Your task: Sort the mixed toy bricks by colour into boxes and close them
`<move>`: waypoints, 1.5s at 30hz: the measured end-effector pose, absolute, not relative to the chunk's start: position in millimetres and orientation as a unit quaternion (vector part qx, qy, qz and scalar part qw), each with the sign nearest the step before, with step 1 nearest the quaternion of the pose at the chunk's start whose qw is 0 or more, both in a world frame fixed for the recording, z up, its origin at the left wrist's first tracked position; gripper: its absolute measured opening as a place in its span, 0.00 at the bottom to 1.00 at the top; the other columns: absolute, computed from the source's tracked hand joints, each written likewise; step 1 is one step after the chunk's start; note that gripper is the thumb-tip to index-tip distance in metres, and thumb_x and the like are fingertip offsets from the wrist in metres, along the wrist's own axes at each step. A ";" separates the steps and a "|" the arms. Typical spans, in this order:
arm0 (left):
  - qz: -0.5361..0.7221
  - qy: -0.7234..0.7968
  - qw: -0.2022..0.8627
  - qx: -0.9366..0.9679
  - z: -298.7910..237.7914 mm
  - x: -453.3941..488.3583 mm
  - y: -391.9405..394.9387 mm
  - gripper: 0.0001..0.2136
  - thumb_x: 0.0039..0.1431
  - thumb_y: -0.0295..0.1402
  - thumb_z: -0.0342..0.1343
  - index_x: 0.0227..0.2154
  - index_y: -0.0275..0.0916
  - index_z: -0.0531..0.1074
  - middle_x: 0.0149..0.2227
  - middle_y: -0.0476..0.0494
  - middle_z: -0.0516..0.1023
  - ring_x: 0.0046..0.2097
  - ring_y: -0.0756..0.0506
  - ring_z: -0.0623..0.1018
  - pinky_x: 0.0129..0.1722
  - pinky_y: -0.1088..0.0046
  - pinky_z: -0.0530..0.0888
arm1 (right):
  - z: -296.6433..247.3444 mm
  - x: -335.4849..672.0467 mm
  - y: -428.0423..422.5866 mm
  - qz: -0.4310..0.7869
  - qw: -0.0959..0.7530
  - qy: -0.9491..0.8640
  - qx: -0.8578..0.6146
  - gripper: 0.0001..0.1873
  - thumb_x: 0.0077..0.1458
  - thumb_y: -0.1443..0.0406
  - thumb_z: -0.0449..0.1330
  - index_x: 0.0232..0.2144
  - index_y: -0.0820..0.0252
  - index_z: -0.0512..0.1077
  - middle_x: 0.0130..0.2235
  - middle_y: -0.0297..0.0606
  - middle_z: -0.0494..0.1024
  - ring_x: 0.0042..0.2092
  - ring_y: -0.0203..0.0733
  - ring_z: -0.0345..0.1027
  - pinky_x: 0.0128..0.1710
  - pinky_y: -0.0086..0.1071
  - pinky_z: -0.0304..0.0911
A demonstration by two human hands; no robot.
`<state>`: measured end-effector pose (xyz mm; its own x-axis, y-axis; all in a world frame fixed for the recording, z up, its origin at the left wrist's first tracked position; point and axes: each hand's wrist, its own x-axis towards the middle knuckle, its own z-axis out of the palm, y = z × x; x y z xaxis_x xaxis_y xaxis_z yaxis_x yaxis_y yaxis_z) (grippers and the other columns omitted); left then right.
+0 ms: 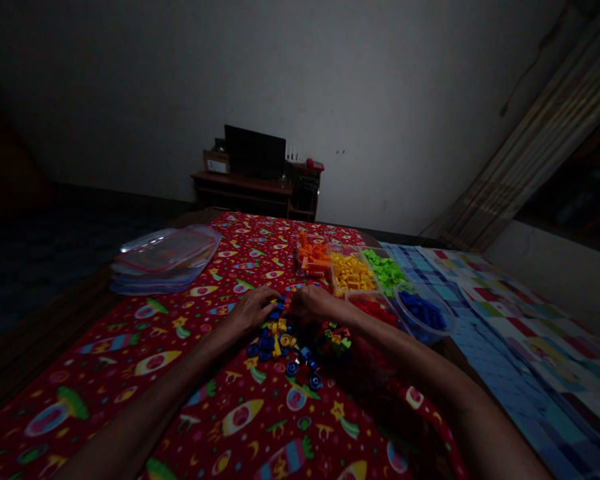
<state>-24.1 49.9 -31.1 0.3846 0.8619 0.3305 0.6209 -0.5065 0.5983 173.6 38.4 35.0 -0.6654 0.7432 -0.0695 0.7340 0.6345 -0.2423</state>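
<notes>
A heap of small mixed plastic bricks (300,343), blue, yellow, green and red, lies on a red patterned cloth (190,373). My left hand (253,308) rests at the heap's far left edge, fingers curled around some bricks. My right hand (313,303) sits just beside it at the heap's far side, fingers bent down into the pieces. What each hand grips is too dark to make out. Both forearms reach in from the bottom of the view.
Clear tubs stand to the right: orange bricks (313,257), yellow (351,272), green (386,270), red (377,308) and a round bowl of blue (423,312). Stacked clear lids (165,257) lie far left. A checked cloth (520,340) covers the right. A desk with a monitor (255,153) stands by the wall.
</notes>
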 end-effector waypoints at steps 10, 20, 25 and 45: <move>0.369 0.484 0.268 0.747 -31.9 -25.4 49.5 0.17 0.51 0.42 0.53 0.40 0.40 0.74 0.42 0.41 0.79 0.40 0.41 0.78 0.42 0.64 0.74 | 91.4 202.4 122.1 -0.029 0.173 -0.800 -0.574 0.13 0.56 0.65 0.54 0.28 0.70 0.73 0.24 0.36 0.67 0.25 0.30 0.50 0.24 0.28 0.42; 0.368 0.486 0.163 0.776 -61.8 -24.1 54.1 0.21 0.61 0.40 0.43 0.53 0.37 0.65 0.58 0.35 0.67 0.62 0.40 0.61 0.61 0.57 0.56 | 33.6 186.3 68.0 0.005 -0.007 -0.861 -0.508 0.16 0.61 0.64 0.48 0.42 0.68 0.71 0.40 0.52 0.75 0.40 0.44 0.69 0.37 0.31 0.60; 0.330 0.443 0.200 0.810 -63.1 -16.7 47.5 0.18 0.59 0.42 0.45 0.48 0.41 0.70 0.57 0.38 0.69 0.64 0.40 0.58 0.62 0.55 0.53 | 19.3 181.5 50.7 0.016 -0.062 -0.841 -0.538 0.24 0.63 0.55 0.45 0.51 0.69 0.65 0.50 0.61 0.68 0.47 0.52 0.69 0.44 0.41 0.63; 0.175 0.343 0.125 0.914 -33.8 97.4 88.0 0.16 0.61 0.37 0.45 0.43 0.36 0.73 0.50 0.35 0.74 0.54 0.41 0.71 0.56 0.62 0.64 | -62.1 216.8 -132.0 -0.019 0.266 -0.752 -0.603 0.29 0.62 0.58 0.47 0.61 0.66 0.55 0.65 0.57 0.47 0.67 0.56 0.36 0.60 0.52 0.52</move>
<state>97.4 88.0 -33.8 0.7030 0.6711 0.2353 0.5836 -0.7335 0.3484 216.8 -132.0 -62.1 -0.1315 0.8965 0.4231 0.9167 0.2725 -0.2924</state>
